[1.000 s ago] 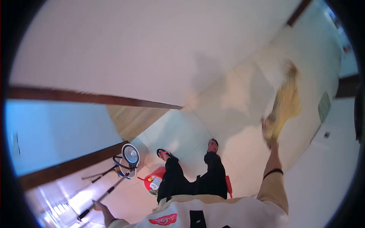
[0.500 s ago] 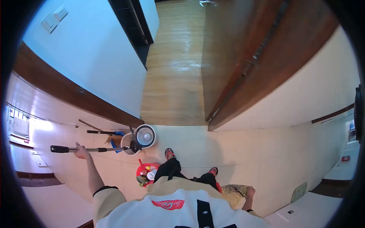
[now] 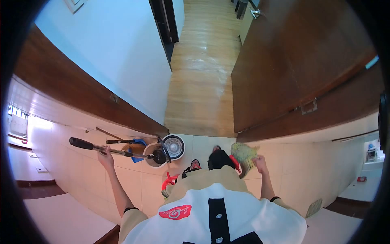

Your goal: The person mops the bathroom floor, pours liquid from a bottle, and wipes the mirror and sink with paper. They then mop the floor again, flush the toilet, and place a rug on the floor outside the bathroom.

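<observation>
My left hand (image 3: 106, 159) is closed round the metal pole of a mop (image 3: 130, 153), just below its black grip. The mop slants to the right, its black lower end over the near half of a white spin-mop bucket (image 3: 151, 147). A grey spinner basket (image 3: 173, 147) fills the bucket's other half. On the other side of me, my right hand (image 3: 261, 164) grips the edge of a yellow-green patterned cloth (image 3: 245, 155), which hangs beside my leg. Something red (image 3: 235, 162) shows between the cloth and my dark trousers.
A blue dustpan (image 3: 139, 143) and a brown broom (image 3: 131, 149) stand left of the bucket. Partly behind my shirt is a red basket (image 3: 167, 181). Ahead, a wood-floored hallway (image 3: 201, 73) begins past the doorway, with an open brown door (image 3: 296, 61) along its right side.
I have moved forward towards the doorway. The cloth has come forward with my right hand. The mop pole now tilts more, and my shirt covers more of the red basket.
</observation>
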Motion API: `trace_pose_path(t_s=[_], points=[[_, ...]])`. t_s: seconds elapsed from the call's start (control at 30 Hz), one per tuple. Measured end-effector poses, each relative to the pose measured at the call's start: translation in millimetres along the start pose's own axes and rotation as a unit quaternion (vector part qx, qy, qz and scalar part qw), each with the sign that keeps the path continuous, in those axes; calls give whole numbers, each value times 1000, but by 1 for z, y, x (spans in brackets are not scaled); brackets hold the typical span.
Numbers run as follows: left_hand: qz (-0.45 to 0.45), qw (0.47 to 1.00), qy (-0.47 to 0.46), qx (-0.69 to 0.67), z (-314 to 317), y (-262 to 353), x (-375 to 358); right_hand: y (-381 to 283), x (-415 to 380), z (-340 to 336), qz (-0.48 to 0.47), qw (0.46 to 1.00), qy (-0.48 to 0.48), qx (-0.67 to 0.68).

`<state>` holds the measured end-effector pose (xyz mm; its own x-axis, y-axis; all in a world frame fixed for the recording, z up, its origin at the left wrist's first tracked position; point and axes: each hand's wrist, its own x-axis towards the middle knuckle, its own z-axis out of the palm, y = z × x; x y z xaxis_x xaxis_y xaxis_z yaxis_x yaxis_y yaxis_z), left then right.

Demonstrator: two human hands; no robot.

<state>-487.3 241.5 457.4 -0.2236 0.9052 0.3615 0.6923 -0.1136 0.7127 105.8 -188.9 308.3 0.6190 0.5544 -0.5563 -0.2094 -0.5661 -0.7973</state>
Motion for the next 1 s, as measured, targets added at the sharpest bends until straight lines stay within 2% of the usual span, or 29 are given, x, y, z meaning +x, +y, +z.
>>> trace_pose_path(t_s=[0.03,0.13,0.23,0.3,0.37,0.43,0.5,0.57,0.63,0.7,0.8,0.83,0.9,1.0], points=[[11,1000,22,15,2,9,-2,-33,18,13,-19,1000,-12,8],[-56,985,33,161,4,38,-7,-115,89,51,-125,991,3,46],[-66,978,75,183,17,36,-3,-202,174,96,-171,980,-26,101],[-70,981,87,156,24,28,2,-268,229,134,-181,980,-47,70],[-87,978,107,154,27,23,0,-299,327,167,-200,977,-71,14],[-121,968,135,175,38,26,4,-376,372,209,-208,970,-91,86],[-165,954,142,206,43,40,8,-442,428,247,-221,968,-74,92],[-214,941,144,217,49,48,15,-523,457,283,-175,966,-79,172],[-262,930,142,213,43,44,9,-570,512,320,-250,946,-62,195],[-263,939,158,158,34,5,-3,-615,577,364,-258,932,-77,241],[-312,927,162,130,40,28,2,-691,589,411,-162,900,-87,395],[-334,922,161,116,39,36,-3,-697,598,417,-145,889,-81,427],[-317,921,184,131,48,45,3,-697,630,442,-111,865,-67,485],[-327,913,191,151,55,57,12,-636,684,462,31,861,-27,506]])
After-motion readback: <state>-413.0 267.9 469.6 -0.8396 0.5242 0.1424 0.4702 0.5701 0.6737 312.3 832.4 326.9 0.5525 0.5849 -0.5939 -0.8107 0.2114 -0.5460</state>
